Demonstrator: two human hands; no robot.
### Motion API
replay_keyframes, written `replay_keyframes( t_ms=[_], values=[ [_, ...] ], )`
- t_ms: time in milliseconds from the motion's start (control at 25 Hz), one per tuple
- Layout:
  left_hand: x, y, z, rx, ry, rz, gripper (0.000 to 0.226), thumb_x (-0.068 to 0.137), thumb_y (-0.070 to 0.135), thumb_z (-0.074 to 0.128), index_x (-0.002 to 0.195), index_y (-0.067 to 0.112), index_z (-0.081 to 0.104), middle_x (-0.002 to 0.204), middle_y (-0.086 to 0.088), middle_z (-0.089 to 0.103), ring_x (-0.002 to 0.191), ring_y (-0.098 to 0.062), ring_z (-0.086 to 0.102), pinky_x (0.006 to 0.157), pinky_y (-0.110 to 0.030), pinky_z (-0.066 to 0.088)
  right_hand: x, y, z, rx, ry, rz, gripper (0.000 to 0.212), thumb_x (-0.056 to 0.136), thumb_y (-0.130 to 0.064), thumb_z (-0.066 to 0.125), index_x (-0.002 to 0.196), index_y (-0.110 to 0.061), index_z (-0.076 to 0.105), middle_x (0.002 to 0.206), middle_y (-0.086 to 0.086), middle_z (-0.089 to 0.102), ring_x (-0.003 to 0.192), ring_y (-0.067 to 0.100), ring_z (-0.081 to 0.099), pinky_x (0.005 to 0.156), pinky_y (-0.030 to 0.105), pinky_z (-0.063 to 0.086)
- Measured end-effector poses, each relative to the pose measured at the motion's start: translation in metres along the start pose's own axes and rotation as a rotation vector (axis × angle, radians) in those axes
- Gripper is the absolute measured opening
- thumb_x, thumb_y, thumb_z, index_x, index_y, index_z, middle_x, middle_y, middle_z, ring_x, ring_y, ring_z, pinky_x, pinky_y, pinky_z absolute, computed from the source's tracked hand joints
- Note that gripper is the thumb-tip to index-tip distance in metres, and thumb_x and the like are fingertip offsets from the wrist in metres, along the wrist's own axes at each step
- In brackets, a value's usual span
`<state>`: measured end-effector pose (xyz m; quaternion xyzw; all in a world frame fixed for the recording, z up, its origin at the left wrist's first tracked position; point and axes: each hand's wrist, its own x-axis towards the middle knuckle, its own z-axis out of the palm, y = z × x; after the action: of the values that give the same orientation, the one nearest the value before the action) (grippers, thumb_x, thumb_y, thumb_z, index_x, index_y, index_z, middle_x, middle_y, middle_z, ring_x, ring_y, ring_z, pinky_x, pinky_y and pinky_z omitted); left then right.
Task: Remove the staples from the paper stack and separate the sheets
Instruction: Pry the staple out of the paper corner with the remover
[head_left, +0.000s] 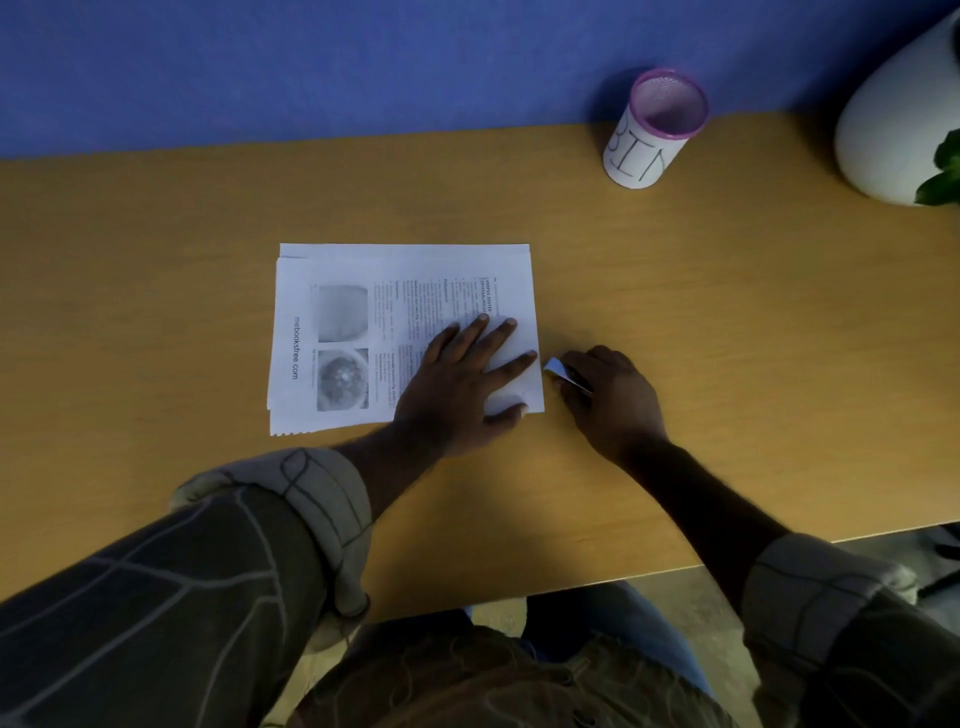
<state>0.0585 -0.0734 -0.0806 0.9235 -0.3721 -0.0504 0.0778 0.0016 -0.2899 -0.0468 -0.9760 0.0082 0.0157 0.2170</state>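
Observation:
A stack of printed sheets (353, 312) lies on the wooden desk, its layers slightly offset at the top and bottom edges. My left hand (462, 379) presses flat on the stack's right half, fingers spread toward the right edge. Just right of the stack, my right hand (608, 400) grips a small metal staple remover (558, 370), its shiny tip pointing at the paper's right edge near my left index finger. No staple can be made out at this size.
A white cup with a purple rim marked "BIN" (654, 130) stands at the desk's back right. A white plant pot (893, 119) with green leaves sits in the far right corner. The blue wall runs behind; the desk's front edge (623, 577) is near my body.

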Motion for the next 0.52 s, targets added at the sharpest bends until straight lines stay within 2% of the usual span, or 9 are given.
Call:
replay_keyframes(
  t_ms=[80,160,280,320,400,520],
  values=[
    [0.001,0.001,-0.001,-0.001,-0.015,-0.01,0.07,0.092,0.067,0.038,0.155,0.037,0.029,0.169,0.0,0.017,0.155,-0.028,0.014,0.124,-0.052,0.013,0.004,0.002,-0.001,0.021,-0.023,0.0,0.029,0.09,-0.024,0.064,0.118,-0.014,0.064,0.098,0.005,0.064,0.089,0.021,0.058,0.065,0.027,0.041],
    [0.002,0.001,-0.003,0.004,-0.033,-0.019,0.072,0.092,0.068,0.038,0.156,0.036,0.027,0.169,0.0,0.016,0.155,-0.028,0.013,0.124,-0.052,0.013,0.009,0.004,-0.003,0.041,-0.064,-0.005,0.028,0.091,-0.025,0.063,0.117,-0.014,0.064,0.098,0.003,0.063,0.087,0.019,0.057,0.066,0.027,0.043],
    [0.0,0.002,-0.006,0.033,-0.035,-0.016,0.072,0.093,0.067,0.039,0.156,0.035,0.026,0.169,-0.001,0.017,0.155,-0.029,0.015,0.124,-0.052,0.015,0.019,0.004,-0.013,0.131,-0.159,0.012,0.016,0.094,-0.027,0.06,0.104,-0.017,0.066,0.089,-0.001,0.061,0.079,0.015,0.056,0.064,0.028,0.045],
    [0.0,0.003,-0.006,0.034,-0.029,-0.018,0.071,0.093,0.066,0.039,0.156,0.035,0.028,0.168,-0.001,0.018,0.155,-0.029,0.016,0.124,-0.052,0.015,0.025,0.005,-0.02,0.195,-0.223,0.056,0.013,0.095,-0.028,0.059,0.096,-0.018,0.066,0.082,-0.004,0.06,0.073,0.013,0.055,0.062,0.028,0.044],
    [0.0,0.004,-0.008,0.031,-0.025,-0.031,0.069,0.094,0.065,0.039,0.155,0.036,0.03,0.168,0.0,0.019,0.155,-0.029,0.017,0.124,-0.051,0.016,0.038,0.009,-0.033,0.375,-0.327,0.189,0.02,0.096,-0.028,0.058,0.085,-0.014,0.066,0.07,-0.001,0.062,0.061,0.013,0.056,0.059,0.027,0.044],
    [0.001,0.005,-0.008,0.035,-0.026,-0.039,0.067,0.095,0.065,0.039,0.155,0.036,0.031,0.168,0.0,0.02,0.155,-0.028,0.017,0.124,-0.051,0.016,0.051,0.014,-0.049,0.603,-0.394,0.306,0.017,0.095,-0.022,0.06,0.092,-0.008,0.069,0.073,0.011,0.067,0.06,0.023,0.064,0.059,0.037,0.054]
  ],
)
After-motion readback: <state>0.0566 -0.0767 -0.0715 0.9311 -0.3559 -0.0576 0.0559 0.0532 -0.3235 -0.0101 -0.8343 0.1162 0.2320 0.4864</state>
